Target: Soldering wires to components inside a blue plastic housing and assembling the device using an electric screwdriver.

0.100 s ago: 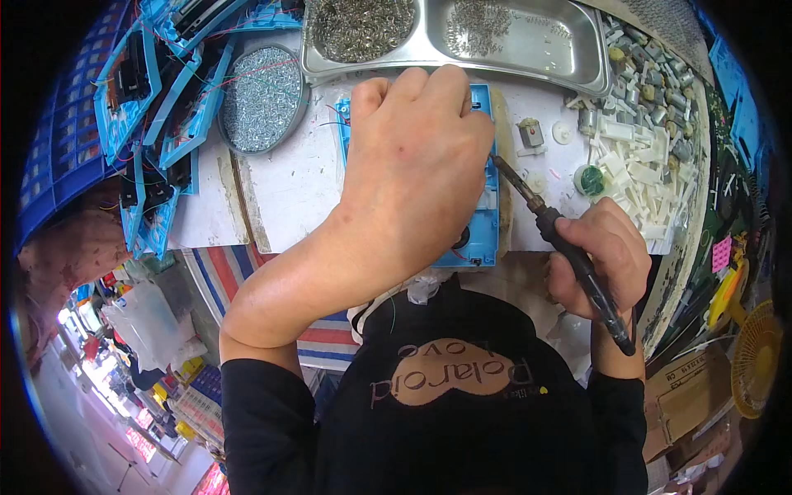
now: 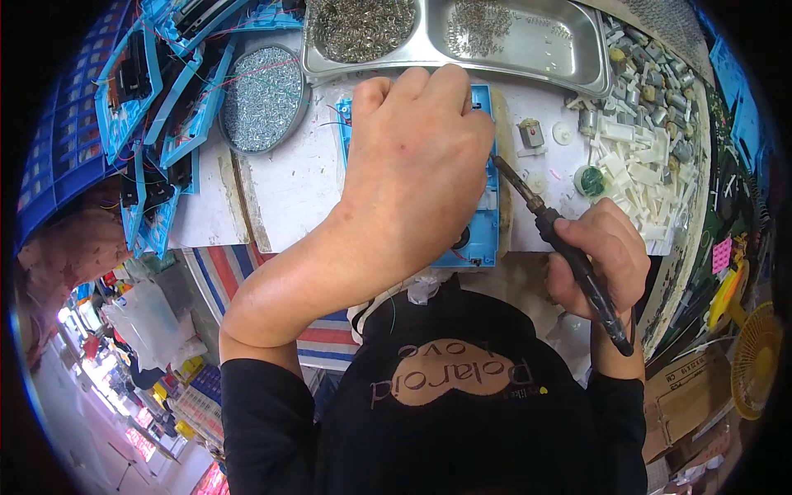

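Worktable [image 2: 285, 206], soldering iron [image 2: 569, 250], lettered shirt [image 2: 487, 441]

Tray [image 2: 549, 56]: smooth glossy metal. Blue casing [image 2: 485, 234]: semi-gloss plastic. Iron grip [image 2: 564, 240]: matt blk; shaft [image 2: 515, 178]: dull metal. Sm. silvery pcs [image 2: 264, 99]: shiny metal. Worktop [image 2: 289, 210]: scuffed wht surf. Sleeve [image 2: 268, 421]: matt blk cloth.

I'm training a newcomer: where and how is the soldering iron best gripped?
Probably around the soldering iron's dark handle, from the right, as the right hand holds it: that part is long and thicker. The slim metal shaft slants up-left toward the blue case and may be hot, so keep hands off it.
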`<state>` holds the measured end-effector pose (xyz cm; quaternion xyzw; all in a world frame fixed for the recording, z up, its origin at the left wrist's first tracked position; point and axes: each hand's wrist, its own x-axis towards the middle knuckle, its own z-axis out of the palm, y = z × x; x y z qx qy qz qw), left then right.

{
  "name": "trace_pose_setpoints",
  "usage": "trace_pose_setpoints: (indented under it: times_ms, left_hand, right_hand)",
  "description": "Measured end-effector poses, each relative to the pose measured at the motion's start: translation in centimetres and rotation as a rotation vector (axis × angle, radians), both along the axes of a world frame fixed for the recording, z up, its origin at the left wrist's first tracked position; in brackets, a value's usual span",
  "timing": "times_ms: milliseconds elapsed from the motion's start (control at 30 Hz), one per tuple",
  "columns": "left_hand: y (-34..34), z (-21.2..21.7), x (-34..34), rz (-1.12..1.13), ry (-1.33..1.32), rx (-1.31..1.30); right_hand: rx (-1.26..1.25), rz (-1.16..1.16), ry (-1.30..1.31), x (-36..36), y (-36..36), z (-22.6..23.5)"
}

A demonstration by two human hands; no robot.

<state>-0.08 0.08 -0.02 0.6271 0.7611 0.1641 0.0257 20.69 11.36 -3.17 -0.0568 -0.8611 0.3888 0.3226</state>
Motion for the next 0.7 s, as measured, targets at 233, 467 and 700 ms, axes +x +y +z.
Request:
trace_pose_setpoints:
  times_ms: [233, 467, 700]
  left_hand:
    - [0.1, 0.2, 0.0, -0.01, 0.007, -0.008]
    - [0.2, 0.2, 0.0, -0.013, 0.003, -0.002]
    - [0.3, -0.3, -0.2, -0.045, 0.029, 0.055]
  right_hand:
    - [0.076, 0.038, -0.049, 0.3, 0.2, 0.5]
    - [0.036, -0.029, -0.005, 0.8, 0.4, 0.6]
    - [0.033, -0.049, 0.007, 1.1, 0.9, 0.8]
